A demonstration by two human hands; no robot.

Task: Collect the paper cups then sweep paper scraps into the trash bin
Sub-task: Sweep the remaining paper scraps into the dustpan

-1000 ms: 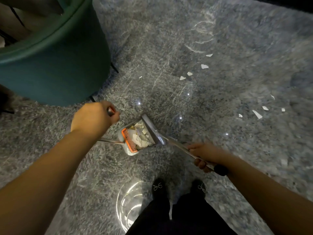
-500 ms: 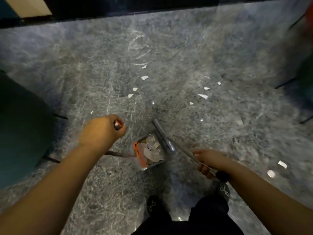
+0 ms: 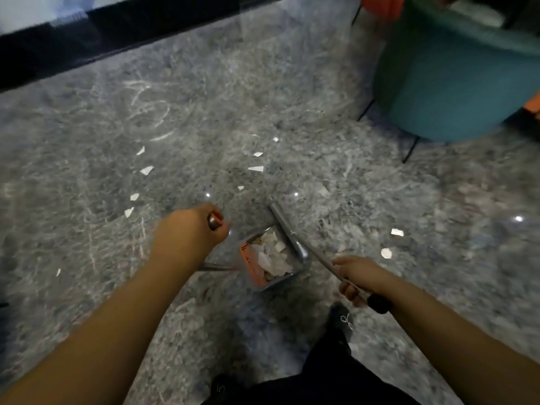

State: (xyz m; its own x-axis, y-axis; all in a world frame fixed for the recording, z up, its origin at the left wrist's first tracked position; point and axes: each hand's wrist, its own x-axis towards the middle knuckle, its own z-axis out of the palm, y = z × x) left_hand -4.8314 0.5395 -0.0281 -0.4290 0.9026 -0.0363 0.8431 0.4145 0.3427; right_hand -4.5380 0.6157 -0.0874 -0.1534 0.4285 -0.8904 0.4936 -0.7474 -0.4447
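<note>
My left hand [image 3: 187, 235] grips the top of the dustpan's upright handle [image 3: 214, 222]. The grey dustpan [image 3: 270, 258], with an orange comb edge, hangs just above the floor and holds a heap of white paper scraps [image 3: 270, 252]. My right hand [image 3: 355, 276] grips the metal broom handle [image 3: 321, 258]; the grey broom head [image 3: 287, 229] lies along the pan's right side. Several white paper scraps lie loose on the grey marble floor, some ahead to the left [image 3: 146, 170], some ahead [image 3: 256, 168] and some to the right [image 3: 396, 232]. No paper cups or trash bin are in view.
A teal upholstered chair [image 3: 455, 80] on thin black legs stands at the upper right, with something orange behind it. A dark baseboard [image 3: 117, 30] runs along the far wall at the top left. My dark trousers and shoes [image 3: 340, 320] are at the bottom.
The view has swung to the right: the teal chair on the left is gone and another has come in at the upper right. Both hands keep their grips, with pan and broom carried along.
</note>
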